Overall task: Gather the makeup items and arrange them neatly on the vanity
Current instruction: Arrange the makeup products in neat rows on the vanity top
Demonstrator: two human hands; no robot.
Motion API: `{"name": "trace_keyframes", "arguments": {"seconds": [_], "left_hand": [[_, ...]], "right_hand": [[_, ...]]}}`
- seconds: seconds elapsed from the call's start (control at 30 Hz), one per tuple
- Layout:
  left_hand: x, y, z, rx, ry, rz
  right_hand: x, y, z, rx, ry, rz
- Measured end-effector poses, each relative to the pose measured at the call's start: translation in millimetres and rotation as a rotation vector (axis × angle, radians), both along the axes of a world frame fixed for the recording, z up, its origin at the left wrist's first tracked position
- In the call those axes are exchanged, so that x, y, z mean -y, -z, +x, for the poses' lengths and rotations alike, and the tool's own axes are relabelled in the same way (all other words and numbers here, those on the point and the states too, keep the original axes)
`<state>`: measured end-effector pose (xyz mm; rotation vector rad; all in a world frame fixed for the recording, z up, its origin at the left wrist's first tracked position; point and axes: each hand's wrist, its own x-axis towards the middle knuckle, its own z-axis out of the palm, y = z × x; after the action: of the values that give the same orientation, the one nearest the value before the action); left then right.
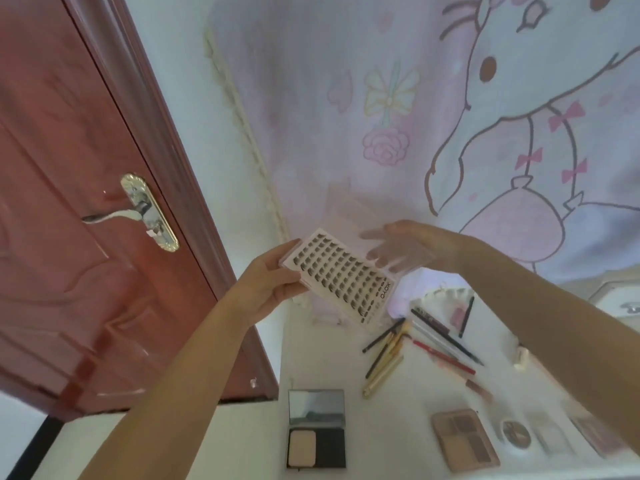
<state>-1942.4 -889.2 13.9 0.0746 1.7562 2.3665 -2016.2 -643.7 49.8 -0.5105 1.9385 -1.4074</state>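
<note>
A reddish-brown panelled door (79,202) with a shiny metal lever handle (138,211) fills the left side. A pale cloth hanging (398,98) printed with a pink-and-white cartoon animal, bows and a rose covers the wall behind the white table (322,362).

Above the table's far left corner, the left hand (266,280) grips one short end of a flat rectangular lash tray (341,275), thumb on top and fingers curled beneath; rows of small dark lash clusters line its white card. The right hand (403,245) is spread with straight fingers, seen through a clear plastic lid (398,252) beside the tray's far edge; whether it grips the lid I cannot tell.

On the table lie an open black powder compact (317,429) with a mirror and beige pan, a tan eyeshadow palette (464,439), a loose heap of slim pencils (426,341) in black, gold and red, and a small round pot (516,434).
</note>
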Motion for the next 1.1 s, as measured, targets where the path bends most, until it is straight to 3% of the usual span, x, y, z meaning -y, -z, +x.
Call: {"name": "trace_keyframes", "arguments": {"seconds": [0.2, 0.4, 0.47, 0.6, 0.87, 1.1], "left_hand": [[-12, 77, 21, 0.352, -0.088, 0.101], [-30, 135, 50, 0.467, -0.119, 0.126], [-41, 151, 67, 0.469, -0.106, 0.017], [-67, 175, 99, 0.456, -0.088, -0.382], [-130, 207, 156, 0.667, -0.24, -0.553], [-147, 226, 174, 0.745, -0.397, -0.626]], "right_hand": [[-14, 50, 7, 0.191, 0.153, 0.097], [-29, 93, 15, -0.206, 0.437, 0.322], [-34, 106, 17, -0.293, 0.378, 0.433], [-39, 136, 23, -0.346, 0.114, 0.59], [-57, 199, 32, -0.153, -0.164, 0.485], [-36, 226, 24, -0.176, -0.233, 0.531]]}}
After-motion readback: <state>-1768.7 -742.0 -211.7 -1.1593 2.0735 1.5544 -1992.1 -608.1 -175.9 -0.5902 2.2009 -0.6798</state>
